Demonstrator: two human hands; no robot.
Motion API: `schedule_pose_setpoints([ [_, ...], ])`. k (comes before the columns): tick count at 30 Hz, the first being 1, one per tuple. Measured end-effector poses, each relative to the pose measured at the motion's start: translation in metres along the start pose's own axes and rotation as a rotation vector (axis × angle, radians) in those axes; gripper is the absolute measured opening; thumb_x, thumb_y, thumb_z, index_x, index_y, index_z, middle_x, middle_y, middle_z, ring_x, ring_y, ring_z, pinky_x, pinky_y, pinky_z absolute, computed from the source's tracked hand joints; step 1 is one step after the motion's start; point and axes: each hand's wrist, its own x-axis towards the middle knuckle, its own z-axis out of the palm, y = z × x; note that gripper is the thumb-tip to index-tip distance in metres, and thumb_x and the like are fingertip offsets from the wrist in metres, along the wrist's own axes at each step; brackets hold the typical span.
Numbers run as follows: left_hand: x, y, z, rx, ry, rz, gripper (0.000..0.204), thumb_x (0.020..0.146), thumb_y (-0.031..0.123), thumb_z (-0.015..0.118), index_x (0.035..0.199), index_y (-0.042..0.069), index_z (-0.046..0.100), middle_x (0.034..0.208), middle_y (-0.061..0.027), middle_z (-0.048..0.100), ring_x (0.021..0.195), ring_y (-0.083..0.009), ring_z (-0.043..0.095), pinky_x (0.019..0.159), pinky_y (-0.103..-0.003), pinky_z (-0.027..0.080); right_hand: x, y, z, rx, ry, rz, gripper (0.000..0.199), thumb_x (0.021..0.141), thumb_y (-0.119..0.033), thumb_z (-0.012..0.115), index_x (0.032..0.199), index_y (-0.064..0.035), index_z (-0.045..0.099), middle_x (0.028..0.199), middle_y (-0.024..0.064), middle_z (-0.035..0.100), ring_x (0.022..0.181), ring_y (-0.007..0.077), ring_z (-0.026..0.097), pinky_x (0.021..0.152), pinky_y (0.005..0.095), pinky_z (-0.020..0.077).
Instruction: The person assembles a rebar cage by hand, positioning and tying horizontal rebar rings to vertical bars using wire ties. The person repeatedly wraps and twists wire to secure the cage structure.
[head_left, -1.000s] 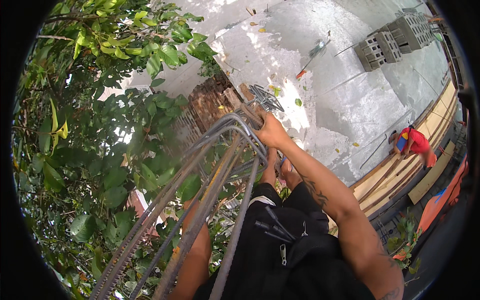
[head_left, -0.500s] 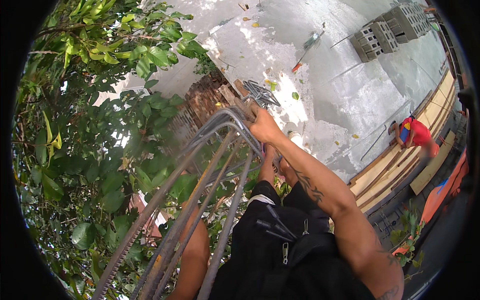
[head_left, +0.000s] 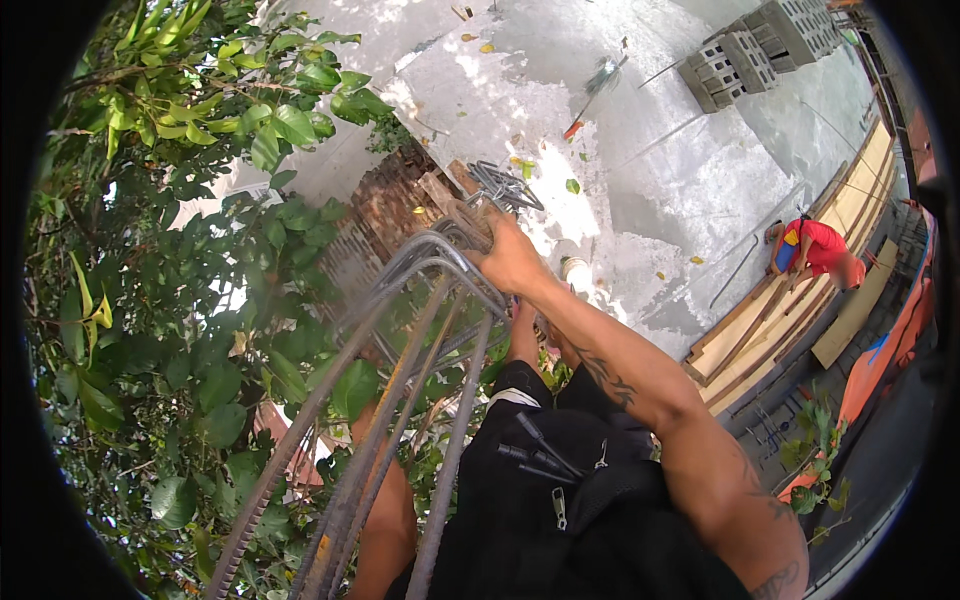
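Observation:
A bundle of long ribbed steel rebar [head_left: 345,500], bent over at its upper end, slants up from the lower edge in front of me. Just past the bends, my right hand [head_left: 510,255] is closed around a weathered wooden piece [head_left: 466,225]. Its thumb lies close to the bent bars; whether it touches them I cannot tell. My left forearm [head_left: 387,510] runs up behind the rebar. My left hand is hidden by bars and leaves, so its fingers do not show.
Leafy branches [head_left: 220,390] crowd the left side. Far below lie rusty-brown stacked pieces [head_left: 392,195], bent steel rods [head_left: 507,186] and a broom-like tool [head_left: 597,92] on concrete. Hollow blocks [head_left: 728,70] stand at far right. A person in red [head_left: 825,243] bends over wooden planks [head_left: 770,330].
The whole view has shifted slightly, so the ground and planks sit further left. My right hand keeps its hold beside the bends. The person in red has changed posture a little.

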Motion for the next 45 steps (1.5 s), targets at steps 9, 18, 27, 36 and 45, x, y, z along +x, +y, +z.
schedule_pose_setpoints([
  [9, 0.008, -0.001, 0.017, 0.002, -0.049, -0.004, 0.045, 0.087, 0.046, 0.058, 0.101, 0.004, 0.057, 0.072, -0.0072, 0.056, 0.055, -0.0204, 0.051, 0.049, -0.035, 0.043, 0.007, 0.013, 0.004, -0.088, -0.024, 0.068, 0.058, 0.073, -0.031, 0.074, 0.113, 0.0044, 0.051, 0.108, 0.0257, 0.058, 0.101, 0.0384, 0.058, 0.087, 0.0422, 0.0455],
  [18, 0.006, -0.046, -0.108, -0.482, -0.075, -0.093, 0.046, 0.088, 0.048, 0.056, 0.100, 0.004, 0.056, 0.070, -0.0060, 0.055, 0.053, -0.0190, 0.049, 0.047, -0.034, 0.042, -0.004, -0.003, -0.008, -0.067, -0.049, 0.174, 0.046, 0.078, -0.026, 0.068, 0.109, 0.0048, 0.055, 0.103, 0.0262, 0.062, 0.096, 0.0398, 0.060, 0.084, 0.0423, 0.0466],
  [27, -0.086, 0.007, -0.207, -0.835, -0.175, 0.080, 0.043, 0.084, 0.044, 0.063, 0.097, 0.003, 0.060, 0.072, -0.0081, 0.058, 0.052, -0.0168, 0.052, 0.043, -0.028, 0.043, -0.042, -0.060, -0.042, 0.195, -0.265, -0.164, 0.030, 0.082, -0.012, 0.058, 0.110, -0.0008, 0.060, 0.098, 0.0215, 0.065, 0.093, 0.0340, 0.062, 0.081, 0.0383, 0.0465],
  [36, -0.216, 0.083, -0.265, -0.695, -0.182, 0.169, 0.051, 0.090, 0.039, 0.053, 0.123, 0.001, 0.049, 0.097, -0.0097, 0.059, 0.069, -0.0234, 0.057, 0.055, -0.035, 0.050, -0.080, -0.093, -0.047, 0.516, -0.410, -0.146, 0.038, 0.074, 0.001, 0.052, 0.110, -0.0001, 0.062, 0.083, 0.0174, 0.067, 0.077, 0.0251, 0.062, 0.072, 0.0355, 0.0471],
  [45, -0.313, 0.094, -0.333, -1.064, -0.152, 0.440, 0.042, 0.090, 0.018, 0.048, 0.122, -0.009, 0.047, 0.116, -0.0285, 0.054, 0.094, -0.0369, 0.062, 0.080, -0.050, 0.057, -0.138, -0.166, -0.072, 0.291, -0.330, -0.319, 0.036, 0.072, -0.001, 0.051, 0.106, -0.0014, 0.063, 0.086, 0.0232, 0.064, 0.085, 0.0345, 0.062, 0.075, 0.0399, 0.0467],
])
